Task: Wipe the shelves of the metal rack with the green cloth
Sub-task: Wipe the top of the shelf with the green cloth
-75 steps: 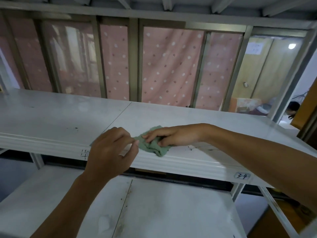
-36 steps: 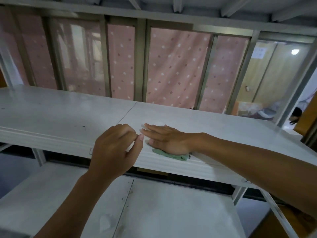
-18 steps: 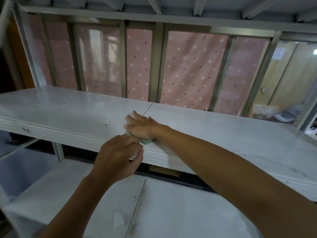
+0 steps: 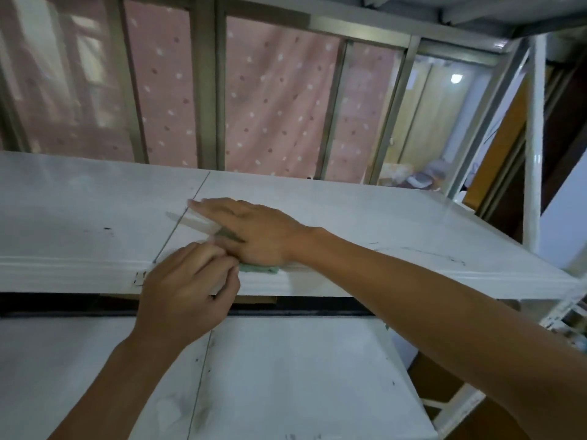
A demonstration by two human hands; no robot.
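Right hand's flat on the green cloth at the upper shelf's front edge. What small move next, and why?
Probably slide the right hand and small green cloth left across the seam of the white metal upper shelf: dark specks show on its left panel.

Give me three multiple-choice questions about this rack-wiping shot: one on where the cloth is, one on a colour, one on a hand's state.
1. Where is the green cloth?
A: on the floor.
B: under the right hand at the front edge of the upper shelf.
C: in a bucket.

2. What colour is the curtain at the back?
A: blue.
B: yellow.
C: pink with dots.

3. How do the right hand's fingers lie?
A: straight and flat.
B: clenched in a fist.
C: hooked round a pole.

Answers:
1 B, a green edge peeks out beneath the palm.
2 C, dotted pink fabric hangs at the back.
3 A, they stretch flat along the shelf.
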